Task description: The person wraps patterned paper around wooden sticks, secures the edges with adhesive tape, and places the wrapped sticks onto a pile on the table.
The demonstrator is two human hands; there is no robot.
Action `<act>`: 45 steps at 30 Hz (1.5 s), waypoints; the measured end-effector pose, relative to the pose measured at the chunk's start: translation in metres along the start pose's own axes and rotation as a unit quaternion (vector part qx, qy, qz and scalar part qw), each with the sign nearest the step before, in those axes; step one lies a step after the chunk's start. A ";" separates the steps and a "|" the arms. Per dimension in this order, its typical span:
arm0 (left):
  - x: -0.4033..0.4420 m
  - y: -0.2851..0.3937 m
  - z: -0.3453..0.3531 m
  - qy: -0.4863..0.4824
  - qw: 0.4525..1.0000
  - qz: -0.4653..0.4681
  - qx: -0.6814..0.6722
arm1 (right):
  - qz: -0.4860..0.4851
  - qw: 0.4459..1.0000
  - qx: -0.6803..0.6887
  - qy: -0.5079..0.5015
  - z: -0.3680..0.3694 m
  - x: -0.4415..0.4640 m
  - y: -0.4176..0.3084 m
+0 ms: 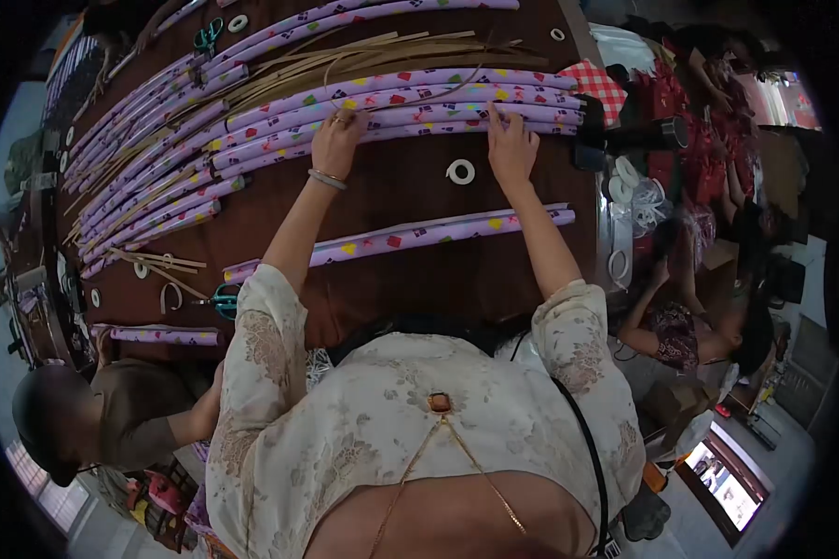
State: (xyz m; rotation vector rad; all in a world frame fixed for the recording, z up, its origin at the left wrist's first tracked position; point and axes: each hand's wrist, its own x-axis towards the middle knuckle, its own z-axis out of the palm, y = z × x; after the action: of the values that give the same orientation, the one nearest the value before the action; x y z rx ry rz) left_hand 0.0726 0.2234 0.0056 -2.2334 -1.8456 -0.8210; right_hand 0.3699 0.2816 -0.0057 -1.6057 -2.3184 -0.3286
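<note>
Rows of purple patterned wrapping-paper rolls (405,116) lie across the brown table. My left hand (338,144), wearing a ring and a bracelet, is closed at the near edge of these rolls. A thin curved strip (419,99) runs from its fingertips and loops over the rolls. My right hand (512,149) rests farther right on the same rolls, fingers apart and fingertips touching the paper. Between my hands and nearer to me sits a white tape roll (460,171). A separate purple roll (401,240) lies below, passing under both forearms.
Flat thin strips (363,58) lie among the rolls. Teal scissors (222,301) rest at the near left, another pair (209,35) at the far left. A red checked cloth (594,90) and a black object (650,136) are at right. Co-workers sit at both sides.
</note>
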 end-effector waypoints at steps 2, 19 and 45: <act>-0.002 -0.002 0.004 0.021 0.999 0.020 0.020 | -0.007 1.000 -0.007 -0.001 0.002 -0.003 0.007; -0.006 0.005 -0.002 -0.008 1.000 -0.013 0.024 | -0.046 0.954 0.283 -0.088 -0.023 -0.043 0.017; -0.088 0.126 -0.104 -0.203 0.469 -0.530 -0.677 | -0.195 0.859 0.469 -0.065 -0.122 -0.073 -0.086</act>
State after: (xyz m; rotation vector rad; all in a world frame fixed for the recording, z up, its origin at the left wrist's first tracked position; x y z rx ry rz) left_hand 0.1487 0.0712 0.0806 -0.8720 -3.6196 -3.0373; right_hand 0.3277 0.1456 0.0795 -0.6840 -2.2787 0.7559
